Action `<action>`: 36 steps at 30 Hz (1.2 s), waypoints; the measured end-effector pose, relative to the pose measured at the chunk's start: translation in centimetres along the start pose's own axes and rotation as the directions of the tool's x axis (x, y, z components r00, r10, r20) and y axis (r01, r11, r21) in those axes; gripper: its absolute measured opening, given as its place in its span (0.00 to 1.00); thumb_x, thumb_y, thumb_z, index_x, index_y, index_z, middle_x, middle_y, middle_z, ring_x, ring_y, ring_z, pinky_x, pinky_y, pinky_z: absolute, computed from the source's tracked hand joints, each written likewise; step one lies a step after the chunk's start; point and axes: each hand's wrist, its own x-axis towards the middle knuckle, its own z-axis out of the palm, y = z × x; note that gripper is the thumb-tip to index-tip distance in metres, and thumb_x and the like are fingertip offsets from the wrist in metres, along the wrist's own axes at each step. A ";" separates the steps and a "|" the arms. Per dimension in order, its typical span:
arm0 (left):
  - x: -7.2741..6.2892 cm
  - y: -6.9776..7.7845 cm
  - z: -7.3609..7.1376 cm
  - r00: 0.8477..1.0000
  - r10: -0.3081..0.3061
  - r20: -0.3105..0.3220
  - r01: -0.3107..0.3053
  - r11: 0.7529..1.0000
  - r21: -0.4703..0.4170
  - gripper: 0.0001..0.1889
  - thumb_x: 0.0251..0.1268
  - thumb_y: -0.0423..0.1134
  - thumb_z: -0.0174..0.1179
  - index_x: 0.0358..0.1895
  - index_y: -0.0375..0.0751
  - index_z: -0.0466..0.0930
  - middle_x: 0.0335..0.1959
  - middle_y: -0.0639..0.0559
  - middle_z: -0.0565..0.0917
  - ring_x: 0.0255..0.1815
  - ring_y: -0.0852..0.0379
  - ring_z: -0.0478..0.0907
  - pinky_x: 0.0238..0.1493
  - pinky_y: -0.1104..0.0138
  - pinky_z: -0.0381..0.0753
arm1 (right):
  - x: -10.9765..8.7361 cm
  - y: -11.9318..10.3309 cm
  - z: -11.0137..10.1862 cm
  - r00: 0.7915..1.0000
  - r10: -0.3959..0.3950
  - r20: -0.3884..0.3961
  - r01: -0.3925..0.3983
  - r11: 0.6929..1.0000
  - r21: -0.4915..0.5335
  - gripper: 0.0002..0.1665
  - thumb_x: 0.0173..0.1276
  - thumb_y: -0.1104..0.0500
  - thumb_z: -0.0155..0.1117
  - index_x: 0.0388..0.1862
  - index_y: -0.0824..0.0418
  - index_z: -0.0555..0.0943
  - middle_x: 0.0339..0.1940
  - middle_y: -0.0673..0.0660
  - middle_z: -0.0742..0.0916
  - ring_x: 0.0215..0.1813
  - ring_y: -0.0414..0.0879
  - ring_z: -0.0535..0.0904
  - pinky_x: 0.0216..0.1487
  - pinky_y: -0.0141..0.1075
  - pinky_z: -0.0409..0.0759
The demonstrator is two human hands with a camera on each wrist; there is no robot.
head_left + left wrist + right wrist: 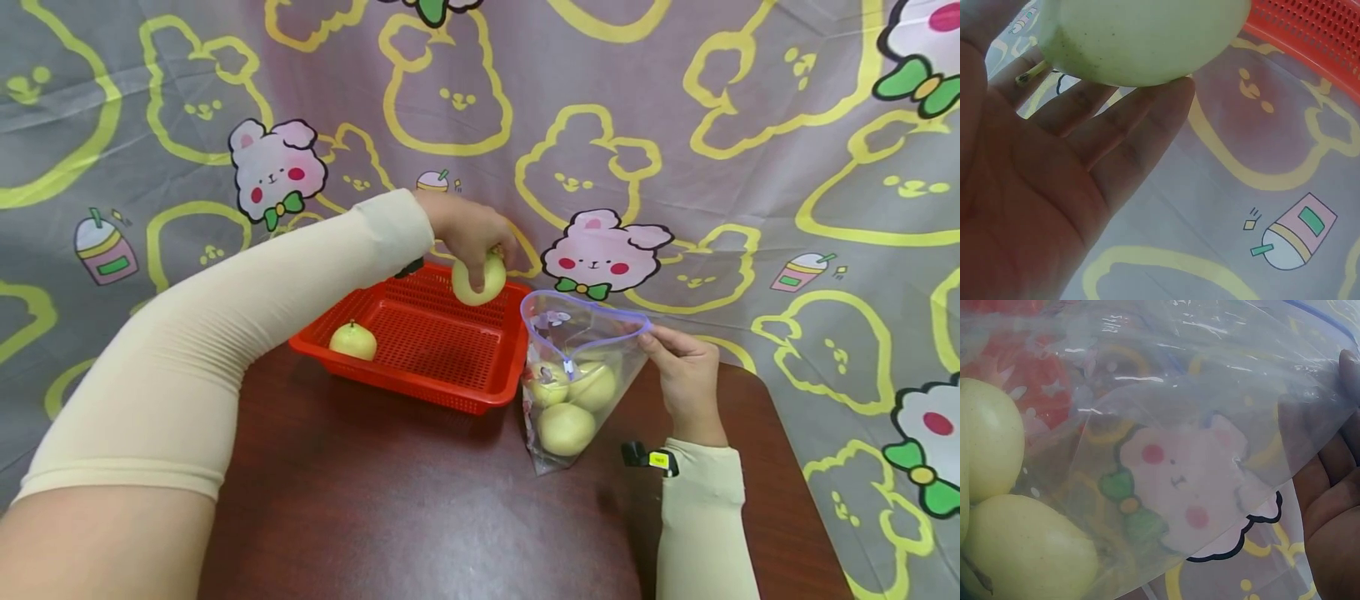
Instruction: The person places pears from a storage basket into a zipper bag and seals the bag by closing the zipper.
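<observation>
My left hand [477,237] grips a round, pale yellow pear [480,279] over the right back part of a red plastic basket [427,385]. In the left wrist view the pear [1141,44] shows its stem and small dark specks, with fingers along its side. One more pear [352,341] sits in the basket's left front corner. My right hand [686,375] pinches the right edge of a clear bag [622,354] at its purple rim. The bag's mouth gapes, a white slider hangs at its front, and three pears [567,429] lie inside at the bottom.
The basket and bag stand on a dark brown table [420,508]. A grey curtain [480,167] with bear and rabbit drawings hangs close behind them. The bag's left side is right beside the basket's right rim. A small black device [648,458] is strapped at my right wrist.
</observation>
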 end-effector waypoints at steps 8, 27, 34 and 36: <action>0.6 0.8 -0.3 1.000 0.019 0.004 -0.019 1.000 0.016 0.29 0.49 0.46 0.75 0.58 0.55 0.80 0.59 0.60 0.77 0.50 0.56 0.72 0.47 0.62 0.74 | 0.0 -0.2 0.0 0.997 0.020 -0.080 -0.025 0.997 -0.069 0.09 0.58 0.81 0.63 0.37 0.78 0.84 0.33 0.59 0.89 0.38 0.44 0.86 0.41 0.31 0.81; 1.7 2.7 -0.7 0.993 0.109 -0.044 -0.111 0.993 -0.031 0.22 0.49 0.40 0.75 0.50 0.49 0.82 0.47 0.54 0.79 0.46 0.54 0.72 0.47 0.62 0.74 | 0.0 0.0 -0.3 1.000 0.004 -0.007 -0.004 0.997 -0.075 0.09 0.61 0.80 0.61 0.41 0.83 0.81 0.37 0.62 0.88 0.43 0.48 0.86 0.45 0.34 0.81; 2.0 3.2 -1.0 0.988 0.146 -0.054 -0.147 0.989 -0.020 0.23 0.47 0.43 0.76 0.50 0.50 0.81 0.46 0.56 0.78 0.46 0.55 0.71 0.46 0.64 0.74 | 0.1 -0.1 -0.3 1.000 0.007 -0.009 -0.008 0.998 -0.069 0.09 0.61 0.79 0.62 0.41 0.83 0.81 0.37 0.62 0.88 0.43 0.48 0.86 0.46 0.34 0.80; 2.2 3.4 -1.1 0.987 0.152 -0.054 -0.153 0.988 -0.012 0.24 0.47 0.43 0.76 0.51 0.49 0.81 0.47 0.56 0.77 0.47 0.56 0.71 0.47 0.64 0.73 | 0.1 -0.1 -0.3 1.000 0.002 -0.007 -0.002 0.997 -0.073 0.09 0.61 0.79 0.63 0.41 0.83 0.81 0.37 0.62 0.88 0.43 0.48 0.86 0.46 0.34 0.80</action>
